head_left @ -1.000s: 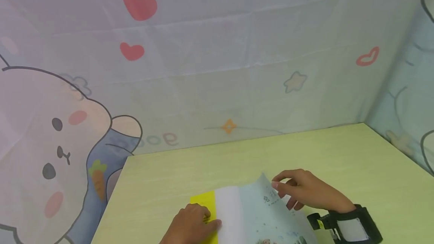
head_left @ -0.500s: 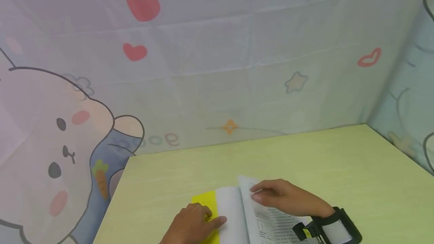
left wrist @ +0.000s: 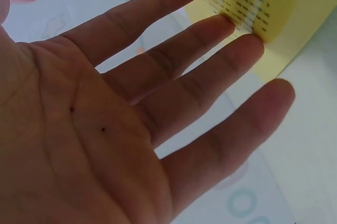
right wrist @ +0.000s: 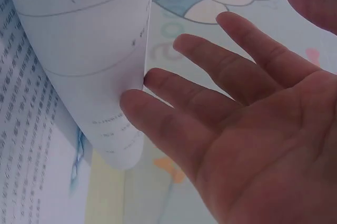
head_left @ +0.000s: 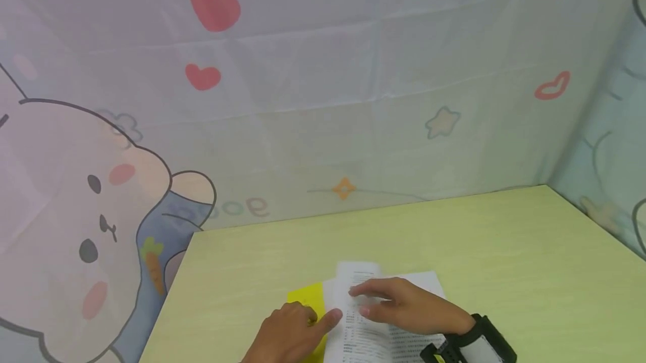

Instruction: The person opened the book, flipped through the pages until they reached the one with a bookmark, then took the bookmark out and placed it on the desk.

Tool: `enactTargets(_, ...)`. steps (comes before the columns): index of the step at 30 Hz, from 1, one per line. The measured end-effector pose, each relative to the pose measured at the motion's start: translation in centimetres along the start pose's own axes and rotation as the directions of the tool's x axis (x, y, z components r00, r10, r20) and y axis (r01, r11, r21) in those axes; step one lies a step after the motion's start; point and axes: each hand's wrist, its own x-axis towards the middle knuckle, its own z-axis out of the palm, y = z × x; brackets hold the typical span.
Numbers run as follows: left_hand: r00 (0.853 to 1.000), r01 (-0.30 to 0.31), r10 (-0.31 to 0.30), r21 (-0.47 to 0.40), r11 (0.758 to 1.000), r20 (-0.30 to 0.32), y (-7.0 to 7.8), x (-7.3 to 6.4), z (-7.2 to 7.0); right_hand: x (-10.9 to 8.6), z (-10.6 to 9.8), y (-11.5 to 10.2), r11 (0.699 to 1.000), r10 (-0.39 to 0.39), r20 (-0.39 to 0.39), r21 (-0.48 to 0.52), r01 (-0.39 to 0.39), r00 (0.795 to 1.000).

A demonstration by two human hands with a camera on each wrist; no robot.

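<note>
An open book with a yellow cover flap (head_left: pixel 309 295) lies at the front of the table in the head view. My left hand (head_left: pixel 290 332) is at its left side, the thumb stretched over the page. In the left wrist view the straight fingers (left wrist: pixel 184 66) have their tips at the printed yellow flap (left wrist: pixel 310 8). My right hand (head_left: pixel 406 304) is over the book, its fingertips against a lifted page (head_left: pixel 360 307). In the right wrist view this page (right wrist: pixel 95 50) bends in a curve, and the extended fingers (right wrist: pixel 163 121) touch its edge. Printed text covers the page behind it.
The pale yellow-green table (head_left: pixel 494 239) extends behind and to the right of the book. A printed cloth (head_left: pixel 323 88) with hearts and a cartoon animal hangs at the back. My right wrist wears a black strapped device (head_left: pixel 476 346).
My right hand has swept leftward with the page, turning it from the illustrated light-blue side to the printed text side. The left hand stays at the yellow flap, its thumb slightly farther right.
</note>
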Motion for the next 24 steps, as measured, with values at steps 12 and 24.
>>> enactTargets(12, 0.999, -0.003, 0.007, 0.080, 0.997, -0.053, 0.4, 0.0, 0.7, 0.7, 1.5, 0.0, 0.994, -0.074, 0.054, 0.079, 0.069, 0.996)
enactTargets(24, 0.995, -0.036, 0.048, 0.134, 0.990, -0.086, 0.5, -0.1, 1.0, 0.7, 1.4, -0.1, 0.997, -0.068, 0.014, -0.029, 0.068, 0.998)
